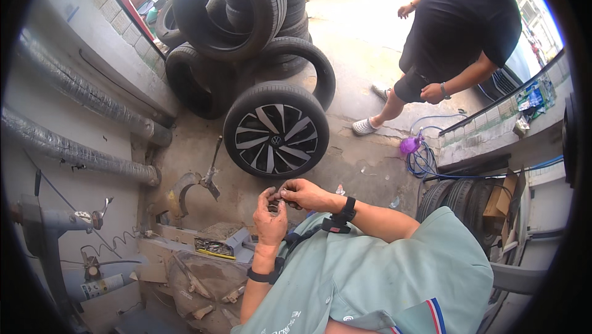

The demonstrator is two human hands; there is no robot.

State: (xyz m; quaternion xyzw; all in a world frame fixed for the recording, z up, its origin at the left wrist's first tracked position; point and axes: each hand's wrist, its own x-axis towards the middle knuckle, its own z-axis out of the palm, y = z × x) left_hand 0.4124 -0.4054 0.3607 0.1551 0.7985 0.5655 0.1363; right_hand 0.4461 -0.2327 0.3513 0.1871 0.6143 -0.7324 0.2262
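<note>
My left hand (270, 218) and my right hand (306, 195) meet in front of my body, fingertips pinched together. Whatever lies between the fingers is too small to make out. The fingers of both look dark with grime. Just beyond them a wheel (275, 140) with a black and silver alloy rim and a mounted tyre rests on the concrete floor, leaning back toward stacked tyres. Neither hand touches it.
Loose tyres (271, 10) are piled behind the wheel. A person in black (459, 26) stands at the far right. A blue hose (422, 162) lies coiled by the right wall. A cluttered bench with a tool tray (231, 244) is at my left, near wrapped pipes (80, 146).
</note>
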